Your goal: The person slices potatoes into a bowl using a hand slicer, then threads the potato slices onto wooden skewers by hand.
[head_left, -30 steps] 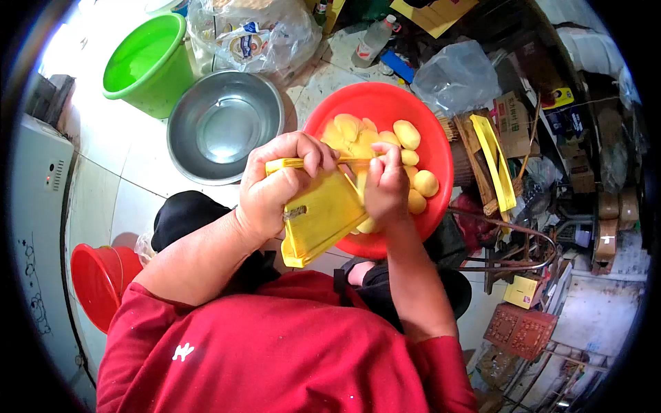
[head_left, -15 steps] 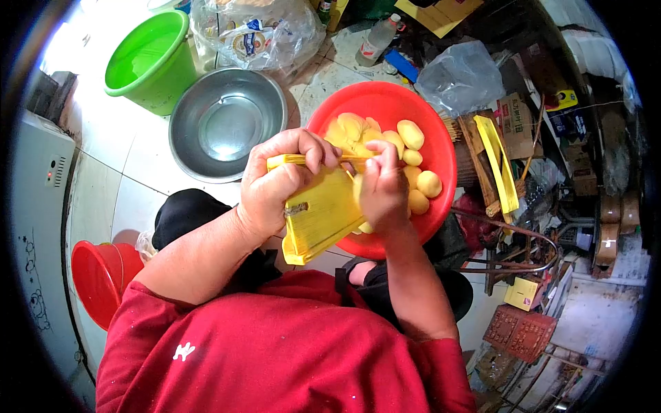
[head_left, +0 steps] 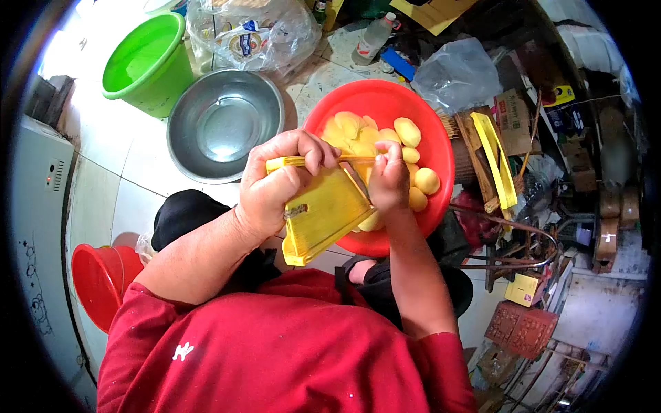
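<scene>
The left hand has its fingers curled tight around the edge of a yellow slicer, which tilts beside and partly over the red basin. Over on the right hand, the fingers are bent in narrow at the slicer's far side; whether they grip anything, I can't tell. Pale yellow potatoes and slices lie in the basin.

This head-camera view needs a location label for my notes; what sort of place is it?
Probably a cluttered home kitchen or food-prep room: peeled potatoes or similar sit in a red basin on a tiled floor, with a metal bowl and green bucket nearby.
</scene>
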`<state>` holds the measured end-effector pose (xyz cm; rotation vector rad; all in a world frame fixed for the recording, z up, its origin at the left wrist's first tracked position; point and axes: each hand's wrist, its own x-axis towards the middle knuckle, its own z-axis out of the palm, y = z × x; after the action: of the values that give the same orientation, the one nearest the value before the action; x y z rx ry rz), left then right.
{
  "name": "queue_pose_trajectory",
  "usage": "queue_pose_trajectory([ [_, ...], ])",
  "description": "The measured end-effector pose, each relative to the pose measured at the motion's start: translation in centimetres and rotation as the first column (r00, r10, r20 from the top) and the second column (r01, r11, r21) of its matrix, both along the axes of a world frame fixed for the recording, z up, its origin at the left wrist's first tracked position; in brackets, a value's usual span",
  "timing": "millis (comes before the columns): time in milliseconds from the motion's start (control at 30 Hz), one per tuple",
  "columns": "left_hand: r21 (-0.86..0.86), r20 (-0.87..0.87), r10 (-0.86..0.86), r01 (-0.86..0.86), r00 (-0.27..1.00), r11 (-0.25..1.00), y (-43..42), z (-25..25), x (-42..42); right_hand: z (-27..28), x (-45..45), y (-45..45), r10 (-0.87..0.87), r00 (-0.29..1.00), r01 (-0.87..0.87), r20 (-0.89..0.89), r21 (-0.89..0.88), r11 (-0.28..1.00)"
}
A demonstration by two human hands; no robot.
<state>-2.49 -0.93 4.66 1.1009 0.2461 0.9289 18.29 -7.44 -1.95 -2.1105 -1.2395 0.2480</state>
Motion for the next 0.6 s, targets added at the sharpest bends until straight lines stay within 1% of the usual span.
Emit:
queue_pose_trajectory([
  [33,0.009,-0.020,0.002,-0.002,1.000,1.000,0.1,0.0,0.0,-0.5,0.4,-0.1,0.001,1.000,-0.001,0.003,0.001,1.000],
  [100,0.016,-0.042,0.009,-0.008,0.999,1.000,0.1,0.1,-0.1,-0.9,0.5,-0.2,-0.062,0.995,0.059,-0.083,-0.035,0.998],
  [133,-0.036,0.015,0.001,0.000,1.000,0.999,0.0,0.3,0.0,-0.7,0.2,-0.3,-0.015,0.993,0.017,-0.118,0.020,1.000],
  [167,-0.085,0.072,-0.005,0.011,0.997,0.996,0.0,0.4,0.0,-0.4,-0.3,-0.8,-0.012,0.993,0.015,-0.118,0.020,1.000],
  [233,-0.067,0.069,0.000,0.005,0.998,0.998,0.0,0.4,0.1,4.4,-3.8,-1.2,0.130,0.986,-0.122,-0.104,0.075,0.990],
  [267,-0.048,0.067,0.003,0.000,0.998,0.999,0.0,0.4,0.1,5.4,-4.8,-1.2,0.130,0.986,-0.122,-0.107,0.074,0.990],
  [333,-0.029,0.059,0.002,-0.001,0.998,1.000,0.0,0.2,0.1,6.5,-6.0,-1.4,0.201,0.974,-0.183,-0.105,0.163,0.970],
  [367,-0.007,0.054,0.004,-0.004,0.999,1.000,0.0,0.2,0.1,6.1,-5.7,-1.4,0.200,0.974,-0.181,-0.106,0.162,0.970],
  [433,-0.015,0.065,-0.002,0.003,0.998,1.000,-0.3,0.3,0.2,4.6,-4.6,-1.0,0.152,0.988,-0.143,-0.041,0.170,0.975],
  [467,-0.022,0.075,-0.007,0.009,0.997,1.000,-0.5,0.3,0.1,4.1,-4.2,-0.9,0.154,0.987,-0.146,-0.040,0.168,0.975],
  [533,-0.025,0.073,-0.007,0.009,0.997,1.000,-0.4,0.1,0.1,3.0,-3.3,-0.8,0.100,0.995,-0.098,-0.018,0.103,0.990],
  [567,-0.022,0.073,-0.010,0.012,0.997,1.000,-0.3,0.0,0.1,2.4,-2.6,-0.8,0.099,0.995,-0.097,-0.016,0.104,0.990],
  [600,-0.019,0.076,-0.011,0.013,0.997,1.000,-0.3,0.0,0.1,1.5,-1.6,-0.8,0.075,0.996,-0.071,-0.047,0.082,0.994],
])
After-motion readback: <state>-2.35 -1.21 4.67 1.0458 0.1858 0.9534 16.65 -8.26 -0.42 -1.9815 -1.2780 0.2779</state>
